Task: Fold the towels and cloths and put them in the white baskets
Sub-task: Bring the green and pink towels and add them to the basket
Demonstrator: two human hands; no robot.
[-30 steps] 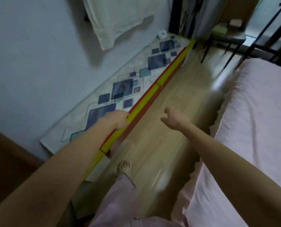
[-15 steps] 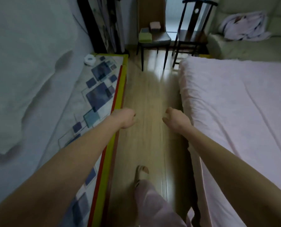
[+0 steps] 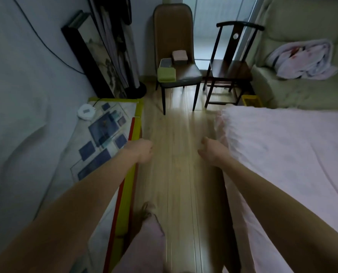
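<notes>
step: we are walking toward the folded cloths [image 3: 166, 74] on the chair [image 3: 181, 74] | left hand [image 3: 142, 151], right hand [image 3: 210, 152]: loosely curled, holding nothing | advice: reaching low, lifting stacks whole

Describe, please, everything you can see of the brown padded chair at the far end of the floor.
The brown padded chair stands upright on the wooden floor, facing the camera, left of a dark wooden chair. It has a tall rounded back, a grey-brown cushioned seat and thin dark legs. On its seat lie a folded green cloth, a folded pinkish cloth and a pale flat item that is hard to identify.
</notes>
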